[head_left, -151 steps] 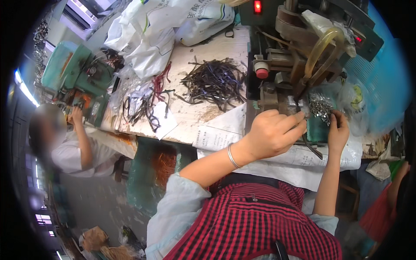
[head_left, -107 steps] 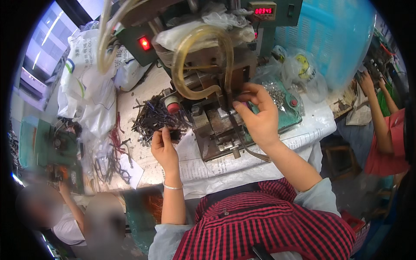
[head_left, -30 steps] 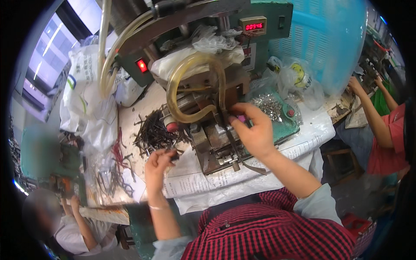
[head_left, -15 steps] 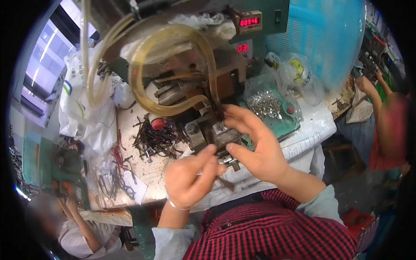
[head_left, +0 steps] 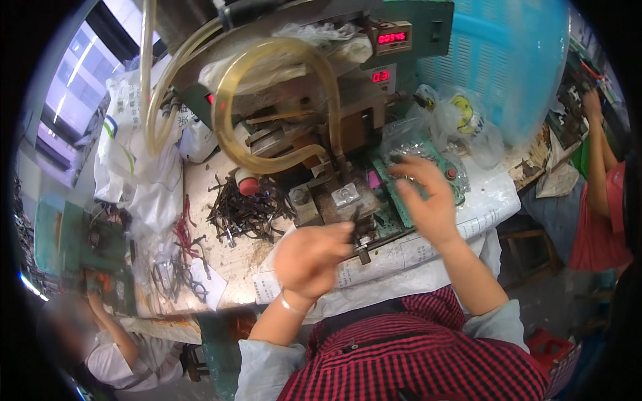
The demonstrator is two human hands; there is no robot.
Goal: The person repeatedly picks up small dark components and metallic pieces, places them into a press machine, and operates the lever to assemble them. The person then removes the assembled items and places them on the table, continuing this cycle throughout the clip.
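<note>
My left hand (head_left: 309, 262), smeared by motion, is in front of the press at the table's front edge. Its fingertips pinch a short dark strip (head_left: 356, 218) that sticks up from them; its exact kind is unclear. My right hand (head_left: 429, 200) hovers over the green machine bed, with thumb and fingers apart. Its fingertips reach the near edge of a clear plastic bag (head_left: 409, 137) of small shiny metal pieces. Something dark shows at those fingertips, too blurred to name. Between my hands lies the press's metal block (head_left: 346, 196) with a bright plate on top.
A pile of dark strips (head_left: 251, 212) lies left of the press, beside a red button (head_left: 249, 185). A thick yellowish hose (head_left: 224, 87) loops over the machine. A blue plastic basket (head_left: 498, 73) stands behind right. Co-workers sit at both sides, one in a red top (head_left: 605, 220).
My right hand has left the press block and moved right toward the bag of metal pieces. My left hand has shifted slightly right, and the dark strip now points upward.
</note>
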